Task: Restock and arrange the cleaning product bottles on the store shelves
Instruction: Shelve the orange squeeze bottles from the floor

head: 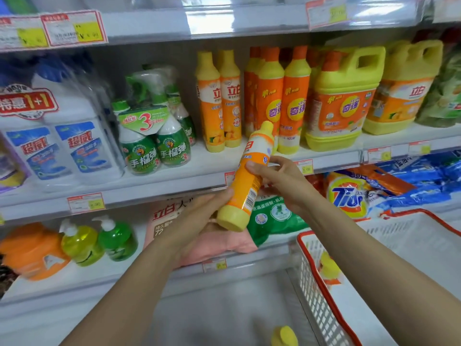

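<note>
Middle shelf (199,168) runs across frame centre, goods grouped by brand with labels facing out, so I read it as the restock target. White red-rimmed basket (316,303) sits lower right, close by as the supply; one yellow-capped spare bottle (329,268) lies inside. Yellow jugs (341,101) stand upper right, at the wider end of the row. Two matching slim bottles (219,103) stand upright at centre top, touching each other.

The held dish-soap bottle (249,178) is at frame centre, in the air just in front of the shelf edge, tilted with its cap up and right toward that row. I judge it's angled for sliding in beside the matching pair. Right hand (282,181) wraps the upper body, thumb across the label. Left hand (199,216) cups the base end, thumb against the side, steadying the aim.
</note>
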Available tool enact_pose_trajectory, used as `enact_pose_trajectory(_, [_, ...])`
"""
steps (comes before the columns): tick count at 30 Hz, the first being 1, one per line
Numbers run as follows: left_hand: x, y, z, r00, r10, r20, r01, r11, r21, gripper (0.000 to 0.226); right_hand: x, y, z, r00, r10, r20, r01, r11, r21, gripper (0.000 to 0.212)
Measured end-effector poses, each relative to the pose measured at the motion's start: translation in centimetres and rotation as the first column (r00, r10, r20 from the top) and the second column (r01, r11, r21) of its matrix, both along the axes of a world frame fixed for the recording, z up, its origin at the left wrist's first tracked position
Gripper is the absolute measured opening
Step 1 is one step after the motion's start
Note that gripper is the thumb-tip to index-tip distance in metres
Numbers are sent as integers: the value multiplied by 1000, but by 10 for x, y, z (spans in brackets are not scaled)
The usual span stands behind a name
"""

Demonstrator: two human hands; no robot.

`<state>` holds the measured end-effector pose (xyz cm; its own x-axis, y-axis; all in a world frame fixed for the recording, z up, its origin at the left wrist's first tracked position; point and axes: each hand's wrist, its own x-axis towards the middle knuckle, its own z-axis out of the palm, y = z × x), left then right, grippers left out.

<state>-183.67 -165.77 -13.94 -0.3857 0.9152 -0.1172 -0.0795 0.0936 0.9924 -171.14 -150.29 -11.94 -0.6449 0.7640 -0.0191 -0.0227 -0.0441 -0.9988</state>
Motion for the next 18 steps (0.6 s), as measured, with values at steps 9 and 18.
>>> enact_pose_trajectory(9, [8, 0, -4, 986, -6, 167, 3, 1000, 16, 49, 8, -17, 8, 984, 158, 83, -167, 980, 111, 67])
enact_pose_trajectory(18, [-3, -4, -7, 989, -38, 143, 41, 999, -19, 59, 4, -14, -7, 984, 171, -45, -167, 983, 80, 69])
